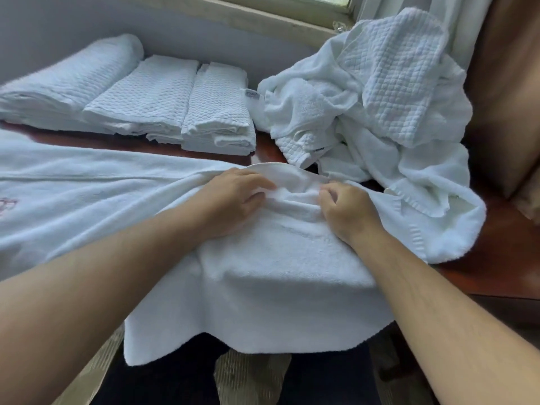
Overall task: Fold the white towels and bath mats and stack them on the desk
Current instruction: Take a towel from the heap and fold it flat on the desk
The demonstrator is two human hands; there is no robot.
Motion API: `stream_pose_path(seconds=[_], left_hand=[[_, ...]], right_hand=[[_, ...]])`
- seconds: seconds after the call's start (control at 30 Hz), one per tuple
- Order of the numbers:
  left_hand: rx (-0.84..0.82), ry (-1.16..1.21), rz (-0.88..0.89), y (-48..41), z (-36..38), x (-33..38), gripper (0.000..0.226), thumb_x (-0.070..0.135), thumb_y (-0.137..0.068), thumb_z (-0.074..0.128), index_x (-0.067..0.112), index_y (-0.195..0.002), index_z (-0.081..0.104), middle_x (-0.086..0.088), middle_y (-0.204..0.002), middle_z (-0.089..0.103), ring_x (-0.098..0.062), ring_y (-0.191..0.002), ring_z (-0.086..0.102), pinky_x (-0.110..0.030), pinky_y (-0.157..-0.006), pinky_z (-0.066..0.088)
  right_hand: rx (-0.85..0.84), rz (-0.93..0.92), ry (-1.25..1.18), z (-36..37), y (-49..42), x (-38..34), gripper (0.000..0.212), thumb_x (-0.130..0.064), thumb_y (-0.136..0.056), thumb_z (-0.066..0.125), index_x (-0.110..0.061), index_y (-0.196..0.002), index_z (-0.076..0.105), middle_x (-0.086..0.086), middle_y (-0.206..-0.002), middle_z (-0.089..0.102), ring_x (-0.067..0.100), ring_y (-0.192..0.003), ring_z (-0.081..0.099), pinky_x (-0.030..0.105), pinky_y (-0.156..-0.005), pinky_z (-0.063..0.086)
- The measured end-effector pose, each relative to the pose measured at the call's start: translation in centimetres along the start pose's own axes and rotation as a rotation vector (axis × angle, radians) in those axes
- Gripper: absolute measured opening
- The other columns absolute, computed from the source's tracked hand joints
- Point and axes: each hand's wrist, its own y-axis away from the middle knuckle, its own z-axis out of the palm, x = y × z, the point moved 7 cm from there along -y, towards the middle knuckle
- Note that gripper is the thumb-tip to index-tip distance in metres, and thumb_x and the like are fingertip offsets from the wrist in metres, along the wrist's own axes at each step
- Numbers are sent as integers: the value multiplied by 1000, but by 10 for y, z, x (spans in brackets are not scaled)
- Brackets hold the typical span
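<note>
Two hands are set close together on one plush white towel (263,273), which is spread across the near part of the dark wooden desk (496,258) with its front edge hanging over the desk's rim. A ridge of cloth is bunched up between the hands. The left hand (233,197) is laid palm-down, fingers curled onto the ridge from the left; whether the cloth is truly pinched there cannot be told. The right hand (347,209) is closed in a loose fist, terry gathered under its fingers. Both forearms are bare and extended forward, wrists low over the cloth. The towel is judged soft, limp and moderately heavy: it is likely to sag and drag when lifted, and no slipping is expected from the looped pile. A hold at the hemmed edge or corners is judged best, since mid-cloth grips only gather wrinkles. Three folded stacks (163,100) are seen ranged along the wall at the back left. An unfolded heap (380,106) of quilted and terry pieces is piled at the back right, touching the towel's far corner.
</note>
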Motion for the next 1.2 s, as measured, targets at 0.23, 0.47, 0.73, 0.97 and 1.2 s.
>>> stream_pose_path(seconds=[0.23,0.47,0.73,0.97,1.2], left_hand=[[-145,-332,-233,-14,11,-25,63,56,-96,43,39,-154,26,2,-164,22,-20,-151,11,-44,-123,6],[-39,-27,-318,-32,-9,-46,48,25,-101,49,28,-149,43,-4,-148,50,-27,-135,40,-37,-114,30],[-76,-343,-301,-43,-5,-64,67,45,-84,37,30,-149,35,3,-144,45,-22,-130,33,-39,-113,22],[32,-496,-468,-55,-3,-49,34,26,-87,47,23,-120,55,-3,-126,56,-27,-121,43,-45,-104,30],[140,-333,-321,-65,15,-30,33,23,-83,52,30,-115,60,2,-115,58,-23,-114,47,-40,-104,28]], right_hand=[[159,-22,195,1,-14,-18,23,-35,-91,50,-15,-81,57,-2,-80,59,23,-77,56,32,-61,39],[32,28,47,29,-49,-31,25,-29,-92,45,-18,-113,54,1,-100,63,25,-92,56,38,-75,46],[55,-170,152,38,-81,-42,40,-24,-91,49,-22,-127,64,10,-105,68,30,-98,60,38,-82,51],[176,-57,192,24,-73,-41,28,-22,-86,51,-8,-102,70,12,-98,70,32,-94,61,41,-80,52],[-10,196,-119,4,-59,8,14,-30,-87,57,-26,-97,66,-12,-82,65,7,-71,59,23,-53,40]])
